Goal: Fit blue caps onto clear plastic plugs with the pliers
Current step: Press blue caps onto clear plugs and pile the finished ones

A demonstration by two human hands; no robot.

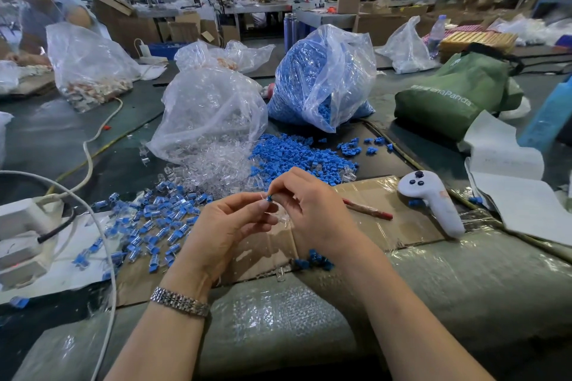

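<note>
Mid-task: our left hand (226,219) pinches a clear plug (263,196) while our right hand (305,209) pinches a blue cap (270,197) onto it above the counter's near edge. Finished pieces (154,219) lie left; large loose heaps (288,155) remain. We see no pliers.

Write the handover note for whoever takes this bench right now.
Left hand pinches a clear plug; right hand pinches a blue cap against it, not yet seated.
Loose clear plugs and loose blue caps lie ahead, spilling from their bags.
Done: capped plugs piled at left.
Left: both heaps and bags remain. Red-handled tool lies under the right hand; pliers not clearly seen.
</note>
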